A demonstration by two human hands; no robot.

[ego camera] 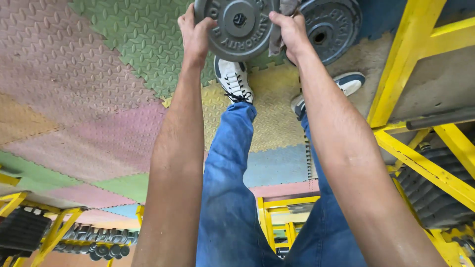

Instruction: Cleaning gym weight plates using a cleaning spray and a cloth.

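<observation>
Both my arms reach down toward the floor. My left hand (194, 30) grips the left rim of a round grey weight plate (237, 27) held near the top of the head view. My right hand (292, 30) holds the plate's right rim together with a grey cloth (281, 24) pressed against it. A second grey weight plate (330, 27) sits just to the right, partly behind my right hand. My blue jeans (232, 163) and white and blue shoes (232, 79) show below the plate.
Coloured interlocking foam mats (89, 89) cover the floor. A yellow steel frame (410, 64) with a grey bar stands at the right. A yellow rack of dumbbells (99, 242) is at the lower left, and another yellow rack (284, 217) lies between my legs.
</observation>
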